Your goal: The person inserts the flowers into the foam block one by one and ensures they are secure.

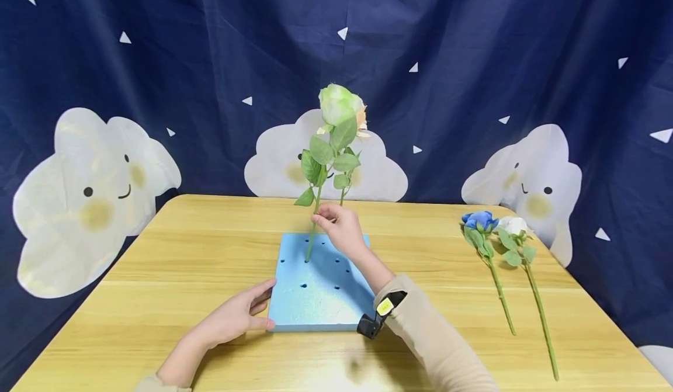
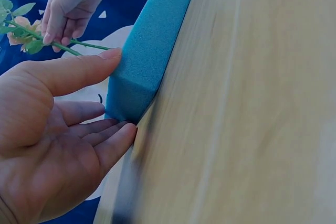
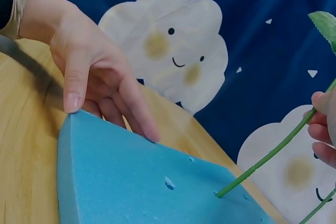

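A blue foam block [image 1: 310,307] with several small holes lies on the table. My right hand [image 1: 340,228] pinches the green stem of a pale green and white rose [image 1: 336,104], whose lower end stands in one of the holes. In the right wrist view that stem [image 3: 262,162] leans where it enters the foam. Partly hidden behind it is a peach flower [image 1: 361,116], also upright on a stem. My left hand [image 1: 233,316] touches the block's left side, thumb at the near corner and fingers nearly straight along the edge, as the left wrist view shows too.
On the right of the wooden table [image 1: 210,252] lie a blue rose [image 1: 481,221] and a white rose [image 1: 512,226], their stems pointing toward the near edge. A dark blue curtain [image 1: 252,35] with cloud faces hangs behind the table.
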A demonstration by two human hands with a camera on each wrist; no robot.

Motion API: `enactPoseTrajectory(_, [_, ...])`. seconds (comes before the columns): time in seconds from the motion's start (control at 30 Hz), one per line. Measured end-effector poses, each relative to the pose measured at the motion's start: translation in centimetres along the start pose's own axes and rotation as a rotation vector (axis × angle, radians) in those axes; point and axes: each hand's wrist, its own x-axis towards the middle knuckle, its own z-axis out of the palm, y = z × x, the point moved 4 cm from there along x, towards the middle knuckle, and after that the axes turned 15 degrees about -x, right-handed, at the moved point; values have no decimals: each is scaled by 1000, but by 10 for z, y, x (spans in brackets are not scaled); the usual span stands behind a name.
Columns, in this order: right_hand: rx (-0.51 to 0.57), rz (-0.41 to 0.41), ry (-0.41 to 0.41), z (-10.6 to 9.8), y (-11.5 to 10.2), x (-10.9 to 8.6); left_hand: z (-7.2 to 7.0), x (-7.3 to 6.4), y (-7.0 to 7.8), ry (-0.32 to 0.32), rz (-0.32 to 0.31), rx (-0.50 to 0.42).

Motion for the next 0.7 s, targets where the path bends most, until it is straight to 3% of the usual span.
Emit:
enactPoseTrajectory(0.43, [-36,-14,-80,10,2,-4,0,1,-3,-2,3,5])
enactPoseTrajectory(0.7, [-59,-79,-125,13,3,-4,-1,1,-2,-7,4,-6])
